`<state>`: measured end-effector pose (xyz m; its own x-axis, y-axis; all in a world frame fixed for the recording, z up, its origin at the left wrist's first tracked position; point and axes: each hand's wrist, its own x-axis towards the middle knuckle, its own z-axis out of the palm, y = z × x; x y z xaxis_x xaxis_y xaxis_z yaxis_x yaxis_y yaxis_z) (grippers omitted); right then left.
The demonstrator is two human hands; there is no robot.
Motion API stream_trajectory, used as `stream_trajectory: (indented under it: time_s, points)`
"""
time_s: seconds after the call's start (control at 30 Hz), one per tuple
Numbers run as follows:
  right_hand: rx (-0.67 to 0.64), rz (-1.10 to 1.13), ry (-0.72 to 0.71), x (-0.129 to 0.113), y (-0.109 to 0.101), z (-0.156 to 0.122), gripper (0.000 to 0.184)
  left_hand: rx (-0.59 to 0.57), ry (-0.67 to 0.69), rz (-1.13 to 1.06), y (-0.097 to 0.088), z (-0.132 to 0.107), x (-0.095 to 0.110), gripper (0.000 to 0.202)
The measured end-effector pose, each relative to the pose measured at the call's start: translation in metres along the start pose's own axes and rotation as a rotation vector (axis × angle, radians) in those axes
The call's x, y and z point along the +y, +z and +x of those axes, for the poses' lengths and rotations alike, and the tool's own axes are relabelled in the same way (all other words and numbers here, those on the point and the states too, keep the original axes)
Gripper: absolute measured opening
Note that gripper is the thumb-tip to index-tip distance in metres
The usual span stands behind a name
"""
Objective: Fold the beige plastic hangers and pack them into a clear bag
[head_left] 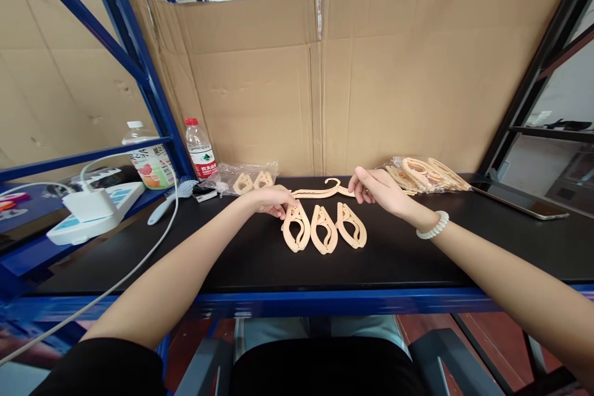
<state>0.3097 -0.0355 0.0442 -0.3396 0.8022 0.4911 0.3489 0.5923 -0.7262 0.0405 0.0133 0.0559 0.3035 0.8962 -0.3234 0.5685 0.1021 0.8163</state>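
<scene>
An opened wooden folding hanger [320, 192] lies at the back middle of the black table, its hook pointing away from me. My left hand [273, 199] is at its left end with bent fingers, which also reach the top of a folded hanger [297, 228]. The fingertips' exact hold is partly hidden. At the opposite end, the curled fingers of my right hand [377, 190] close on the opened hanger's tip. Two more folded hangers, a middle one [323, 230] and a right one [351, 225], lie in a row in front.
Bagged hangers [429, 174] lie at the back right beside a phone [520, 200]. A clear bag [245, 178], red-capped bottle [200, 148], brush [169, 201] and power strip [95, 213] are leftward. A white cable [139, 266] crosses the left edge. Cardboard [250, 86] stands behind.
</scene>
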Motion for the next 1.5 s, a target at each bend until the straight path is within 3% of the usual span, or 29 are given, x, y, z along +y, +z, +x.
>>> stream_trajectory:
  time_s: [0.33, 0.57, 0.93, 1.07, 1.2, 1.37, 1.5]
  points:
    - [0.133, 0.030, 0.022, 0.003, -0.020, 0.005, 0.066, 0.047, 0.075, 0.022, 0.014, -0.001, 0.000, 0.009]
    - [0.283, 0.003, 0.042, 0.005, -0.043, 0.009, 0.066, 0.013, 0.089, 0.091, 0.007, -0.005, 0.000, 0.026]
    - [0.306, 0.005, 0.049, 0.013, -0.058, 0.014, 0.061, 0.067, 0.146, 0.175, 0.006, -0.004, 0.001, 0.029]
    - [0.250, -0.057, 0.099, 0.022, -0.079, 0.016, 0.056, 0.282, 0.211, 0.262, -0.009, 0.001, 0.000, 0.021]
    - [0.190, -0.205, 0.222, 0.043, -0.104, 0.014, 0.040, 0.450, 0.206, 0.550, -0.022, 0.012, -0.009, 0.008]
    - [-0.056, -0.445, 0.286, 0.072, -0.117, 0.006, 0.032, 0.433, 0.358, 0.680, -0.015, 0.025, -0.020, 0.019]
    - [-0.123, -0.658, 0.228, 0.079, -0.111, 0.007, 0.028, 0.432, 0.558, 0.828, -0.007, 0.034, -0.025, 0.027]
